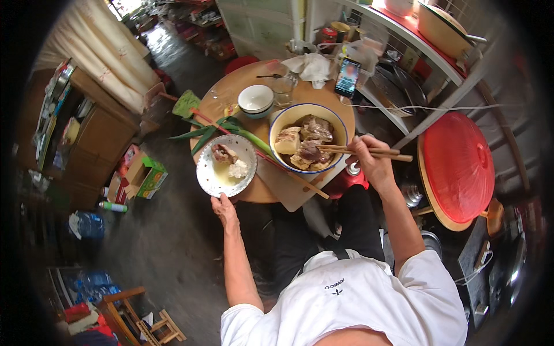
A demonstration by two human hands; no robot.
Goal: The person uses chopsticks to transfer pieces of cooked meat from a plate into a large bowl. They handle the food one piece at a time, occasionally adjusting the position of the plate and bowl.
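Observation:
My right hand [371, 160] grips a pair of wooden chopsticks [383, 152], whose tips touch a piece of cooked meat [310, 151] inside a blue-rimmed enamel basin [342, 121]. Several chunks of meat lie in that basin. At the left edge of the round table, my left hand [225, 209] holds the near rim of a white patterned dish [225, 188]. The dish holds a piece of meat on the bone [223, 153], a whitish lump [238, 169] and some pale liquid.
Between dish and basin lie green leek stalks [255, 142] and a red-handled fly swatter [186, 104]. Behind stand stacked bowls [256, 100], a glass [283, 91] and a propped phone [348, 78]. A cutting board [290, 194] overhangs the near edge; a red mesh cover [458, 160] stands right.

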